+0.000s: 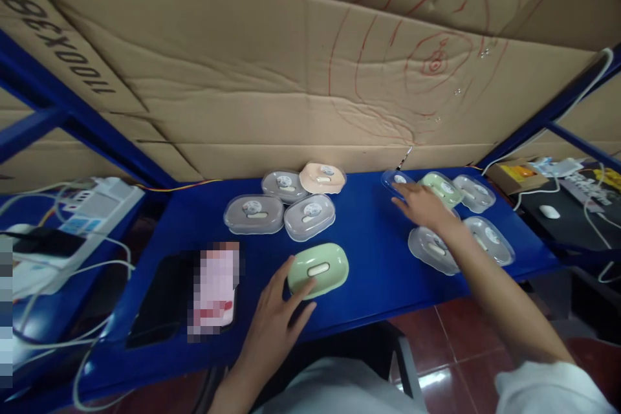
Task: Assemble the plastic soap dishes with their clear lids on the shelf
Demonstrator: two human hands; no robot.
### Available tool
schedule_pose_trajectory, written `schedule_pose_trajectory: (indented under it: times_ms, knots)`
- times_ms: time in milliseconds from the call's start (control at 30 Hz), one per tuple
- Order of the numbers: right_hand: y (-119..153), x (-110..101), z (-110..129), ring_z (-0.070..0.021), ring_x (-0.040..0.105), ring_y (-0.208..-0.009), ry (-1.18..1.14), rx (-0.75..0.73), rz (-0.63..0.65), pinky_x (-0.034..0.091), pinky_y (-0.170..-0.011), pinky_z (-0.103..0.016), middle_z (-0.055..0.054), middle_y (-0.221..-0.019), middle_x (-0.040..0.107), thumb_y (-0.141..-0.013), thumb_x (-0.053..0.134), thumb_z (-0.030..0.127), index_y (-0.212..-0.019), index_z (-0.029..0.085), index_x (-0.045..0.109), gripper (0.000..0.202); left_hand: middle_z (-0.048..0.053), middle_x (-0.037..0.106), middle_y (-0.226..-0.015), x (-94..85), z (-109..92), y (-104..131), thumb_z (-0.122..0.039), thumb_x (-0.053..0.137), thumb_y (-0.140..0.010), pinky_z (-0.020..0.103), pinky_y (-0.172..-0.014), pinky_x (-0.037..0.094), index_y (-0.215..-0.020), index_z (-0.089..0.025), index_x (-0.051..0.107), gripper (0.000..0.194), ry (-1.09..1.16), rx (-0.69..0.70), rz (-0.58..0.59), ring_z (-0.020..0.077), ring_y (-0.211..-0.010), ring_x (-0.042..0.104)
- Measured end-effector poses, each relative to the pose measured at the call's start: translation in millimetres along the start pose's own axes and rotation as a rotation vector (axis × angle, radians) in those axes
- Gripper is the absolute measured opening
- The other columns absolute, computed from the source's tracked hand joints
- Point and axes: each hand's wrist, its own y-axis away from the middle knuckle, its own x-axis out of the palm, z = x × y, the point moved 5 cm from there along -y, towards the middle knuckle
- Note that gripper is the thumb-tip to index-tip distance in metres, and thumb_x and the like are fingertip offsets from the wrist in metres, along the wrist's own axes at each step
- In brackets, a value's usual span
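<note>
On the blue table, my left hand (277, 310) has its fingers spread at the left and near edges of a light green oval case (334, 266). One fingertip rests by the pale oblong piece in the middle of its top. My right hand (421, 206) reaches out to a clear oval plastic lid (392, 178) with a round label, fingers stretched over its near edge and the thumb apart. Whether the lid is gripped is hard to make out. Just beyond that hand sits a green case under a clear cover (439, 187).
Left of centre are several covered cases, grey (255, 215) and one peach (323, 178). More grey covered cases (489, 242) lie at right. A phone (213, 291) is on a dark pad (158, 301). Cardboard (233, 65) stands behind; cables (82, 336) hang at left.
</note>
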Motion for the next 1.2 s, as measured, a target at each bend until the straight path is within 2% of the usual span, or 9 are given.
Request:
schedule_pose_trajectory:
  times_ms: [100, 200, 333, 467, 567, 667, 833, 1000, 1200]
  knots:
    - [-43.6, 1.9, -30.4, -0.0383, 0.063, -0.136, 0.025, 0.094, 0.094, 0.047, -0.114, -0.053, -0.028, -0.147, 0.063, -0.107, 0.055, 0.041, -0.156, 0.009, 0.05, 0.059, 0.011, 0.022, -0.18, 3.7, 3.9, 2.8, -0.031, 0.064, -0.105, 0.062, -0.114, 0.054, -0.149, -0.039, 0.062, 0.045, 0.022, -0.063, 0.047, 0.0422, -0.159, 0.041]
    - [-54.5, 13.9, -25.1, -0.037, 0.067, -0.129, 0.015, 0.11, 0.144, 0.05, -0.109, -0.05, -0.027, -0.142, 0.065, -0.102, 0.063, 0.048, -0.152, 0.012, 0.051, 0.062, 0.013, 0.026, -0.179, 6.5, 5.5, 4.6, -0.031, 0.063, -0.105, 0.063, -0.115, 0.052, -0.149, -0.038, 0.063, 0.044, 0.048, -0.086, 0.054, 0.0414, -0.159, 0.041]
    - [-29.6, 31.4, 13.5, -0.0377, 0.063, -0.132, -0.053, -0.002, 0.134, 0.047, -0.111, -0.053, -0.018, -0.142, 0.063, -0.093, 0.075, 0.053, -0.144, 0.023, 0.057, 0.062, 0.012, 0.039, -0.173, 5.3, 6.9, 2.7, -0.032, 0.066, -0.104, 0.06, -0.116, 0.053, -0.136, -0.035, 0.072, 0.033, 0.098, -0.082, 0.044, 0.0388, -0.155, 0.048]
    - [2.4, 46.4, 40.2, -0.0329, 0.067, -0.122, -0.163, -0.049, 0.062, 0.055, -0.102, -0.047, -0.015, -0.144, 0.057, -0.092, 0.075, 0.047, -0.138, 0.023, 0.056, 0.055, 0.011, 0.036, -0.175, 3.4, 8.2, -5.3, -0.03, 0.064, -0.104, 0.059, -0.12, 0.05, -0.129, -0.031, 0.072, 0.026, 0.173, -0.12, 0.053, 0.0368, -0.158, 0.044]
    - [21.4, 54.6, 45.5, -0.028, 0.069, -0.119, -0.246, -0.047, 0.003, 0.058, -0.099, -0.042, -0.014, -0.145, 0.055, -0.095, 0.071, 0.039, -0.132, 0.022, 0.057, 0.043, 0.011, 0.037, -0.174, 4.1, 8.8, -12.9, -0.027, 0.065, -0.103, 0.053, -0.124, 0.048, -0.141, -0.031, 0.061, 0.038, 0.27, -0.159, 0.057, 0.0318, -0.158, 0.045]
    - [40.5, 60.5, 51.1, -0.0283, 0.061, -0.136, -0.311, -0.056, -0.057, 0.053, -0.112, -0.045, -0.014, -0.152, 0.053, -0.1, 0.064, 0.039, -0.138, 0.023, 0.054, 0.042, 0.012, 0.043, -0.171, 6.9, 9.6, -18.9, -0.025, 0.068, -0.101, 0.051, -0.125, 0.046, -0.155, -0.032, 0.046, 0.059, 0.343, -0.193, 0.056, 0.0297, -0.156, 0.048]
    - [67.0, 70.2, 74.7, -0.038, 0.045, -0.155, -0.385, -0.03, -0.16, 0.047, -0.12, -0.06, -0.018, -0.169, 0.042, -0.104, 0.057, 0.057, -0.159, 0.023, 0.044, 0.065, 0.012, 0.045, -0.17, 13.6, 10.4, -20.9, -0.026, 0.069, -0.1, 0.051, -0.127, 0.044, -0.16, -0.033, 0.038, 0.068, 0.37, -0.206, 0.056, 0.0302, -0.157, 0.046]
    - [81.8, 74.0, 87.6, -0.0403, 0.044, -0.156, -0.364, -0.057, -0.187, 0.05, -0.117, -0.061, -0.016, -0.176, 0.032, -0.101, 0.061, 0.061, -0.163, 0.026, 0.042, 0.073, 0.011, 0.045, -0.17, 16.0, 12.8, -17.9, -0.026, 0.071, -0.099, 0.052, -0.127, 0.044, -0.161, -0.033, 0.038, 0.071, 0.384, -0.215, 0.062, 0.031, -0.156, 0.047]
    - [75.9, 78.1, 78.2, -0.0399, 0.051, -0.151, -0.379, -0.012, -0.184, 0.05, -0.116, -0.061, -0.021, -0.166, 0.046, -0.101, 0.061, 0.05, -0.148, 0.019, 0.053, 0.056, 0.01, 0.045, -0.17, 15.9, 14.6, -18.4, -0.027, 0.074, -0.098, 0.054, -0.128, 0.042, -0.163, -0.035, 0.034, 0.076, 0.41, -0.221, 0.062, 0.031, -0.157, 0.046]
